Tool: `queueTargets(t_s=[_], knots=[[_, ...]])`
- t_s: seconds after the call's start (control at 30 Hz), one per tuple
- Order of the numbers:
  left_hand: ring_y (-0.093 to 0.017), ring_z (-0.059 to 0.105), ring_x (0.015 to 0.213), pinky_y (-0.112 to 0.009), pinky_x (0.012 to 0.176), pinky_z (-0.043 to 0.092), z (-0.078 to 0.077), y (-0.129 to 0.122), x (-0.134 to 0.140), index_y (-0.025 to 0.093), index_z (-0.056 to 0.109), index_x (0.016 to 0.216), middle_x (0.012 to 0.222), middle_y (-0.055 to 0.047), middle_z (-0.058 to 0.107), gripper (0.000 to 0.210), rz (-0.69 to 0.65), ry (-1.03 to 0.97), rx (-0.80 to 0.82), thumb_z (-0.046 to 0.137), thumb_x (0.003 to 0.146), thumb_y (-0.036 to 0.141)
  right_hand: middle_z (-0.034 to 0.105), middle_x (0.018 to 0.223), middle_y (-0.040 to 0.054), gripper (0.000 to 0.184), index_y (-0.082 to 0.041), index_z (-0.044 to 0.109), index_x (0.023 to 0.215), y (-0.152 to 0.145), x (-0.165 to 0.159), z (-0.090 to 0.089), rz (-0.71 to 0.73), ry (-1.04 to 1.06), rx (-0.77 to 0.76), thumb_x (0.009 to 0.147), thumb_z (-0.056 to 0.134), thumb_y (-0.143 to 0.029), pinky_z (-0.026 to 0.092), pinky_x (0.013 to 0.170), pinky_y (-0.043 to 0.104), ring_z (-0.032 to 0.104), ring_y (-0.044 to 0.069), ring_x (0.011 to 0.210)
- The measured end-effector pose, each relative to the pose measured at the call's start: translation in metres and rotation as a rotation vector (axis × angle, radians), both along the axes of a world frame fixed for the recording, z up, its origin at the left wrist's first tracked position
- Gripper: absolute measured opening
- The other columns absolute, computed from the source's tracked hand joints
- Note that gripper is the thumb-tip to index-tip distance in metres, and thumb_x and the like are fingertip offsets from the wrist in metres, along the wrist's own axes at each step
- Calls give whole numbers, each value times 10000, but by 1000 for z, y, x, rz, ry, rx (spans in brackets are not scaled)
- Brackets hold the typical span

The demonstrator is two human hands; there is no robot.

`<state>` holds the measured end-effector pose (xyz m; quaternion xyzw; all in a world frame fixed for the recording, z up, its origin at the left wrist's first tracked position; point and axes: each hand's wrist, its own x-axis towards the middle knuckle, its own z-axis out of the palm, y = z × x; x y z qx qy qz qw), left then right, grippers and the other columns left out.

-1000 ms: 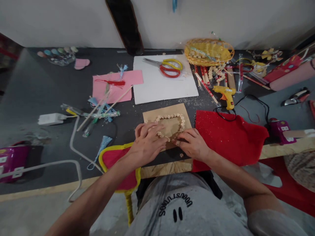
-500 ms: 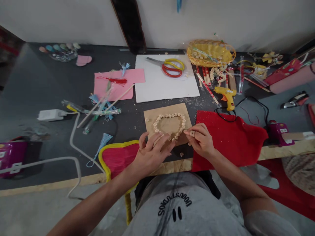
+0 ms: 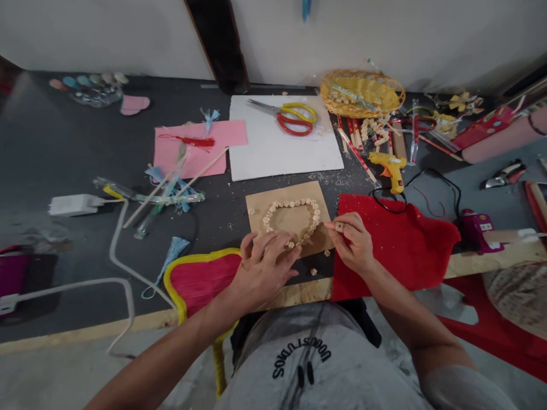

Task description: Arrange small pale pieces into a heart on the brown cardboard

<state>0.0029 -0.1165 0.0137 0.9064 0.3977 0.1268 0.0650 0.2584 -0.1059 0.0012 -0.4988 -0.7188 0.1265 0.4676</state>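
On a brown square of card (image 3: 294, 219) lies a loop of small pale flower-shaped pieces (image 3: 316, 212), roughly heart-like in outline. My left hand (image 3: 265, 259) rests over the loop's lower left part with its fingers spread, and it hides that stretch. Just right of the card, my right hand (image 3: 354, 242) is closed in a pinch on a small pale piece (image 3: 339, 226); its exact kind is too small to tell. Two loose flower pieces sit near the card's lower right, one of them a single flower (image 3: 314, 272) by the table's front edge.
Red felt (image 3: 393, 245) lies at right, below a yellow glue gun (image 3: 391, 168) with a black cord. Scissors (image 3: 294, 118) rest on a white board (image 3: 277, 159). Behind stands a yellow basket (image 3: 363, 94). A yellow-edged pink piece (image 3: 200, 279) and blue tassel (image 3: 173, 253) are left.
My right hand has drawn slightly away from the loop's right side, still pinching. My left hand stays over the loop. The whole view has shifted a little.
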Motion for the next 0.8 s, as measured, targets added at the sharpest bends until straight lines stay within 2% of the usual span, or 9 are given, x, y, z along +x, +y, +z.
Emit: queueTargets(t_s=[0.27,0.4,0.6,0.8], knots=[[-328,495,1282,-578,1179,344,-7,-1,-1,344,679,1278,1341,-49,644,354,14,-30,11,643,949,472,686,928,52,245,-261,730,1130,0,0,0,40,-3,14,955,614,-134,544,744,363,633,188,866],[-328,488,1266,-582,1170,351,-11,-1,-2,346,689,1256,1277,-61,664,344,9,-53,70,647,935,464,693,948,62,221,-256,727,1125,-1,1,3,26,-52,-36,969,602,-163,564,755,384,653,199,881],[-322,488,1262,-552,1160,339,-11,0,-2,368,688,1253,1284,-40,661,341,14,-49,52,652,935,485,702,971,70,270,-253,720,1194,-6,4,9,104,-100,-118,974,591,-163,568,772,378,657,204,909],[-297,461,1256,-518,1194,258,-12,1,-1,347,688,1230,1243,-52,669,325,7,-66,98,683,924,456,674,850,43,180,-226,734,1092,-14,8,6,156,-238,-103,982,592,-206,526,730,352,607,182,798]])
